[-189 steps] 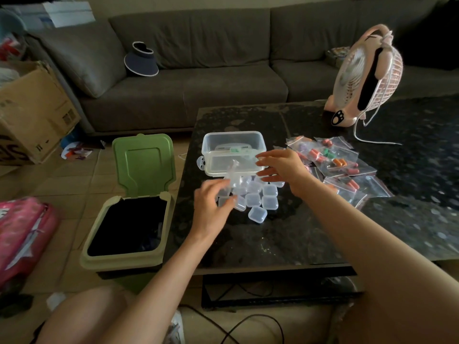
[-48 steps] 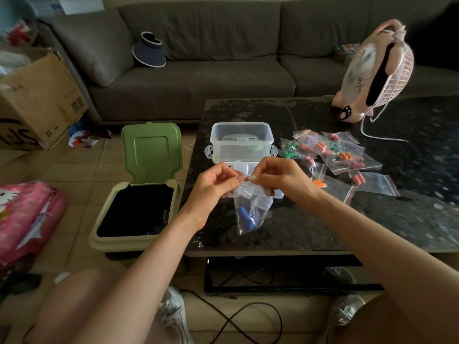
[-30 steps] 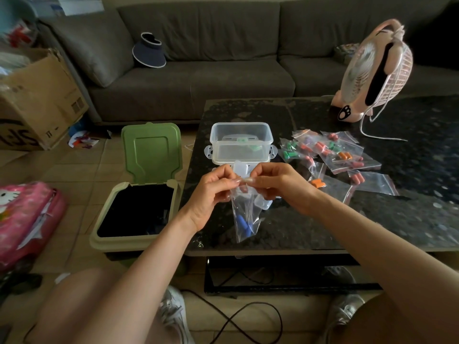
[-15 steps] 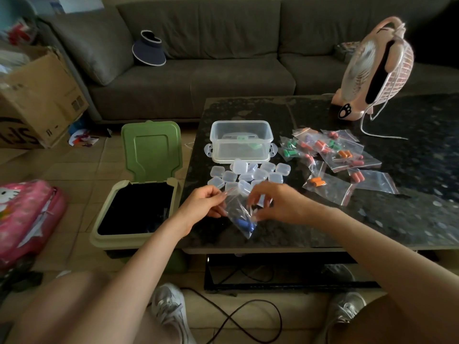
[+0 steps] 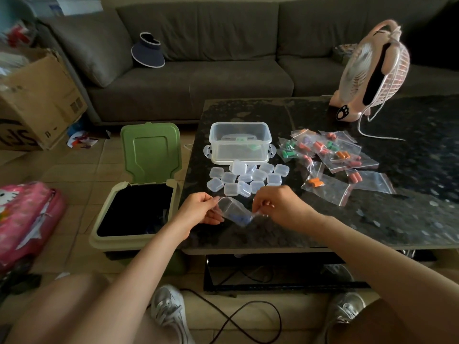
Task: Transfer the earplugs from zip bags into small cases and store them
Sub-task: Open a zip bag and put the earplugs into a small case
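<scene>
Both hands hold one zip bag (image 5: 234, 211) low over the near edge of the table (image 5: 372, 219). The left hand (image 5: 198, 209) pinches one side of its mouth and the right hand (image 5: 278, 207) pinches the other, probably to pull the mouth open. Blue earplugs (image 5: 239, 218) lie inside the bag. The small cases (image 5: 246, 178) wait just behind, so the way to them is short.

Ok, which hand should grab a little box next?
Probably the right hand: both pinch the zip bag, but it sits right by the small cases; the left hand is nearer the bin.
</scene>
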{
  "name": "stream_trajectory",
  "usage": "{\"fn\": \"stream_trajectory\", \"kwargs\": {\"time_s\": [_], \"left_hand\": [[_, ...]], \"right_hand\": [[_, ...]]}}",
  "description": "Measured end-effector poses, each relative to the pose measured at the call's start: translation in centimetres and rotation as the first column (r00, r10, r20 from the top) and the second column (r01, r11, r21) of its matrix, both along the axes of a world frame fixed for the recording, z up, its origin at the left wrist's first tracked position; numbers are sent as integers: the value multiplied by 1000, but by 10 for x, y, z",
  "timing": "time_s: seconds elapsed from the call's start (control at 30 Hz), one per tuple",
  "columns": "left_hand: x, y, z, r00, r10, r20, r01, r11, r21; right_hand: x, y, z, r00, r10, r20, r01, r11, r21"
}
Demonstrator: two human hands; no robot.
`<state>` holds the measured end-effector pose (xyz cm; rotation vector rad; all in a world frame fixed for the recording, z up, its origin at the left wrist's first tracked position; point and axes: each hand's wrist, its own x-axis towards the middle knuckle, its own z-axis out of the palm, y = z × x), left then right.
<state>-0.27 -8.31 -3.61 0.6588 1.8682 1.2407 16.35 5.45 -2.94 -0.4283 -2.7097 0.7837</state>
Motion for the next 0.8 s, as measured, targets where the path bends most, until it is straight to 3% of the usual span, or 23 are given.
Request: {"fn": "stream_trajectory", "kwargs": {"time_s": [0.13,0.43,0.8], "left_hand": [[4,1,1,999,14,33,-13,1000,-27],[11,13,1,995,65,-71,-72,992,-103],[12,17,1,989,95,-110,-110,985,-136]], "right_hand": [[0,-2,24,987,-133,-93,107,964,-244],[-7,-10,30,955,-240,-176,157,908,-389],[-14,-9,31,936,-228,-269,140,941,-310]]}}
